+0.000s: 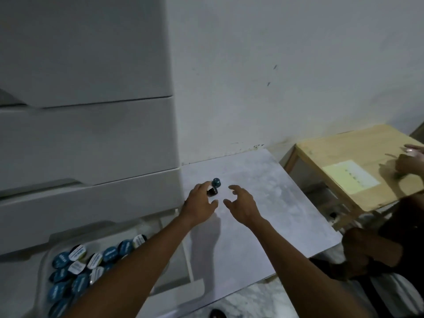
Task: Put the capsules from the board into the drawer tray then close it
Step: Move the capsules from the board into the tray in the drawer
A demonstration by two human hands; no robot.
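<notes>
Two capsules stand on the white marbled board (pixel 270 216) near its far left part: a teal capsule (pixel 216 182) and, just in front of it, a black capsule (pixel 212 191). My left hand (pixel 199 204) reaches over the board, its fingertips and thumb closed around the black capsule. My right hand (pixel 242 203) hovers just to the right, fingers spread and holding nothing. At lower left the open drawer tray (pixel 44 267) holds several blue and white capsules (pixel 78 267); my left forearm hides part of them.
A white drawer unit (pixel 87 134) rises at the left, against the wall. To the right stands a wooden table (pixel 305 150) with a cardboard sheet (pixel 367 148). Another person's hand (pixel 409 162) rests on it, and their arm (pixel 369 251) is by the board's right edge.
</notes>
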